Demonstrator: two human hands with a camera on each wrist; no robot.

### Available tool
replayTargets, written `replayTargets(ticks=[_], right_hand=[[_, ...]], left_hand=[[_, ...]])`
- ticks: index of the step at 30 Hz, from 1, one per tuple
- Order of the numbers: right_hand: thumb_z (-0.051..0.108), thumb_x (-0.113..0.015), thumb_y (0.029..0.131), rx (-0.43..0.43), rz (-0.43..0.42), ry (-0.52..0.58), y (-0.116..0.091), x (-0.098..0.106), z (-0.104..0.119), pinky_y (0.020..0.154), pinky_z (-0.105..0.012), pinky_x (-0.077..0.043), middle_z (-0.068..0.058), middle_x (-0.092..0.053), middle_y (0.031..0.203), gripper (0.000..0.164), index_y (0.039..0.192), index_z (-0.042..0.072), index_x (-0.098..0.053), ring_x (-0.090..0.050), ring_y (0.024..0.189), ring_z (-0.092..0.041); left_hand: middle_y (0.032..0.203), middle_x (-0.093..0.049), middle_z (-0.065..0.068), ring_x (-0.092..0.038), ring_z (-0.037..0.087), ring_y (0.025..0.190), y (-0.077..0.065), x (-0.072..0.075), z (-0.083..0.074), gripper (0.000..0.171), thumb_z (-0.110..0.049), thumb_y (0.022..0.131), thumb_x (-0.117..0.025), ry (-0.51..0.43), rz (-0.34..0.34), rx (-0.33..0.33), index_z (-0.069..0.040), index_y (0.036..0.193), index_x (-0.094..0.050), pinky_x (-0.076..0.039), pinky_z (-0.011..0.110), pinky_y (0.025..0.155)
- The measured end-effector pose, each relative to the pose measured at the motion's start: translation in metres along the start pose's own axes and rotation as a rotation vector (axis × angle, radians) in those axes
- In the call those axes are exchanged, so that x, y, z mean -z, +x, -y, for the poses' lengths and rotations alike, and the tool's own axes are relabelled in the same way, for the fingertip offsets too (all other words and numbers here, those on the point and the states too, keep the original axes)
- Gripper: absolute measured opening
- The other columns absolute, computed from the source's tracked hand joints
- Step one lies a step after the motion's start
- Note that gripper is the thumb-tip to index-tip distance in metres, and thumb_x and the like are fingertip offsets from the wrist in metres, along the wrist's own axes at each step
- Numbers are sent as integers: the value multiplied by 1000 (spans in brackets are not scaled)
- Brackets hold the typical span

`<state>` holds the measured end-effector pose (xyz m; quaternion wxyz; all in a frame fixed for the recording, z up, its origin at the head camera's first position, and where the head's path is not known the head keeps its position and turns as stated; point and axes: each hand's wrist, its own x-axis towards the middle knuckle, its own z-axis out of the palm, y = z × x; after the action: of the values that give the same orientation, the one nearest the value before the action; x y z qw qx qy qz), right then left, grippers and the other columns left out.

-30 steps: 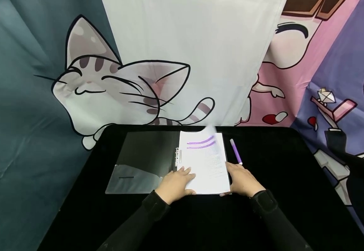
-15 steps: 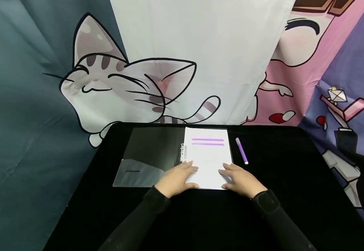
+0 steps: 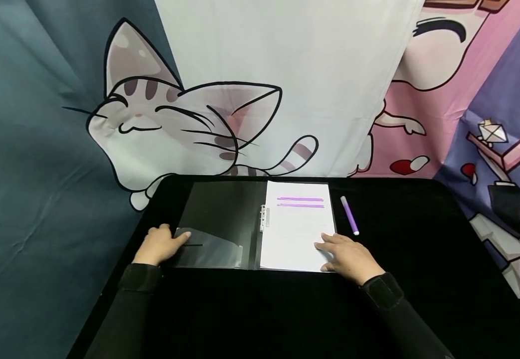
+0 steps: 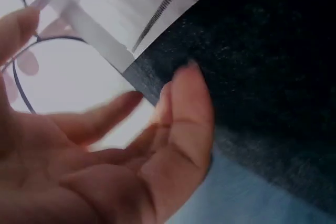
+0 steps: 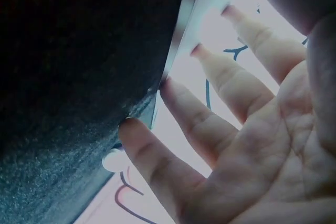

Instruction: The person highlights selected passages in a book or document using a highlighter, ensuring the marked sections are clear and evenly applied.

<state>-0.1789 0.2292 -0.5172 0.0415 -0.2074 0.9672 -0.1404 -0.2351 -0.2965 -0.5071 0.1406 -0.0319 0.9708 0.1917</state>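
Observation:
A dark folder (image 3: 224, 204) lies spread flat on the table, with a clear pocket (image 3: 210, 252) across its left cover and a metal clip (image 3: 263, 218) beside the spine. White printed sheets (image 3: 293, 232) cover its right side; two purple lines cross the top sheet. My left hand (image 3: 158, 245) is at the lower left edge of the cover, thumb over the pocket's corner. In the left wrist view, that hand (image 4: 142, 150) has loosely bent fingers, just below the shiny cover (image 4: 136, 14). My right hand (image 3: 349, 257) rests with spread fingers (image 5: 197, 114) on the sheets' lower right edge.
A purple marker (image 3: 350, 215) with a white end lies right of the folder. Black cloth covers the table (image 3: 260, 314). Behind its far edge hangs a printed curtain (image 3: 286, 75) with cartoon figures.
The sheet that was curled up at the top now lies flat. My left hand has moved from the sheets to the folder's left edge; my right hand has shifted onto the sheets' edge.

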Motion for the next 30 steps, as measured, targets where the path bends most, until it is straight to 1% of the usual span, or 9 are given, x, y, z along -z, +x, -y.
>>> replayTargets(ticks=[4,7,9,12,15,19,23,27,30], right_hand=[[33,-94,91,4,-18,0,-2,-2,1,113,-74,-57,-15,-65,167,63,149,16,-76,-63,151,-46],[33,-94,91,-1,-23,6,-2,-3,1,115,-74,-57,-15,-64,167,63,149,16,-76,-64,149,-45],[33,-94,90,4,-26,2,-2,-3,1,117,-71,-56,-15,-64,167,63,149,16,-77,-64,149,-45],[33,-95,90,13,-24,-2,-1,-4,1,120,-69,-55,-15,-64,167,64,149,15,-76,-64,149,-45],[34,-94,91,18,-21,-2,-1,-5,1,121,-69,-55,-16,-64,167,65,150,15,-76,-64,149,-46],[34,-94,91,10,-14,11,-1,-5,0,122,-70,-53,-16,-63,168,66,151,14,-75,-62,151,-46],[36,-93,92,8,-12,22,0,-9,-1,123,-70,-52,-17,-63,167,66,151,12,-75,-62,152,-47],[33,-91,95,40,-21,15,2,-13,-2,124,-67,-53,-18,-65,166,63,151,9,-74,-63,151,-47],[32,-91,96,65,-21,17,3,-13,-5,124,-66,-53,-19,-65,165,64,151,6,-73,-63,152,-46]], left_hand=[[132,-65,48,-77,50,103,-2,14,15,86,-65,115,-52,-146,82,24,17,141,-61,-67,58,89],[78,-61,18,-59,24,67,-2,18,21,61,-59,116,-54,-209,125,-15,-7,87,-63,-55,40,65],[69,-44,0,-44,18,63,-7,21,21,55,-55,117,-56,-217,105,-61,-15,79,-50,-44,37,63],[87,-66,8,-59,21,76,-23,31,13,50,-52,118,-58,-233,23,-139,-4,113,-70,-52,40,73],[134,-76,21,-74,32,111,-47,47,-9,65,-49,118,-59,-258,-80,-234,-2,163,-55,-59,41,92],[159,-67,26,-71,45,135,-67,50,-53,70,-29,115,-67,-367,-170,-476,-9,177,-40,-60,32,105],[166,-62,25,-68,47,145,-63,20,-103,94,-27,107,-78,-333,-207,-660,-17,183,-25,-61,51,119],[178,-49,21,-66,43,149,-50,-25,-146,107,-35,102,-81,-242,-213,-676,-30,185,-13,-56,65,122],[185,-37,20,-79,27,100,-40,-55,-164,107,-30,97,-78,-216,-190,-671,-34,184,-16,-68,52,101]])
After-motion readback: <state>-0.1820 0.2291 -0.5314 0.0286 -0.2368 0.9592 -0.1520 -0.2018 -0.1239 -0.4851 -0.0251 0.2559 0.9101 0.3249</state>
